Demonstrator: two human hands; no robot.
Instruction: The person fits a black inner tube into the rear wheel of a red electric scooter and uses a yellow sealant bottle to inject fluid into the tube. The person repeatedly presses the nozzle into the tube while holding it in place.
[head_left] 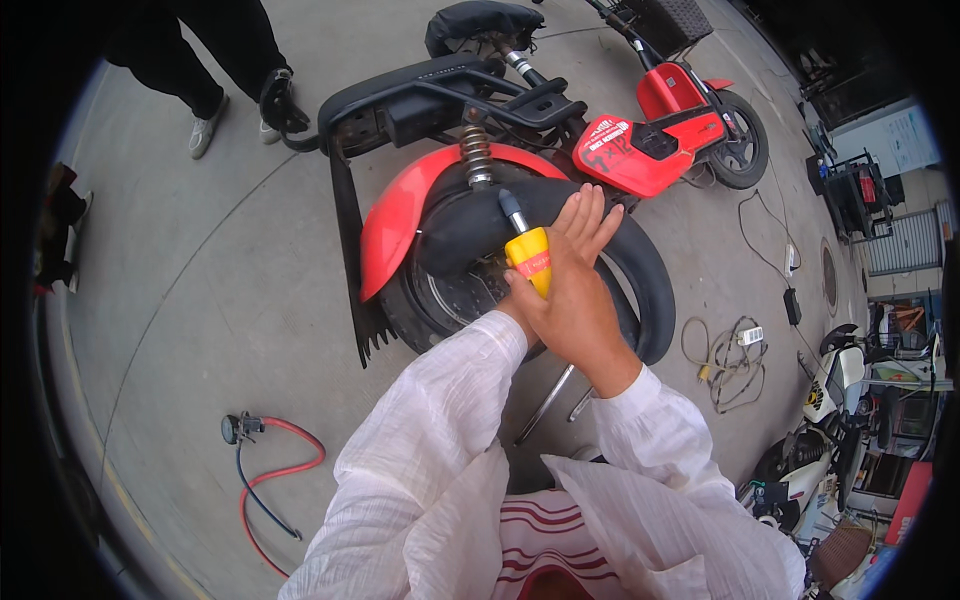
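My right hand [570, 310] is closed around a yellow-handled tool [532, 262] with a metal shaft and a dark tip. The tip rests on or just over a black inner tube [450, 235] lying across the rear wheel [408, 316] of a red-and-black electric scooter [640, 160]. My left hand [587, 218] is partly hidden behind my right, its fingers stretched out over the tube. Above the tube are a coil-spring shock [476, 150] and a red fender [390, 240]. A tire or tube [650, 290] loops down at the right of the wheel.
A person's dark-trousered legs [210, 80] stand upper left. A gauge with red hose [240, 428] lies lower left on the concrete floor [200, 300]. Coiled cables with a white power strip [750, 336] lie right. Parked scooters [830, 390] and a dark machine [860, 190] line the right side.
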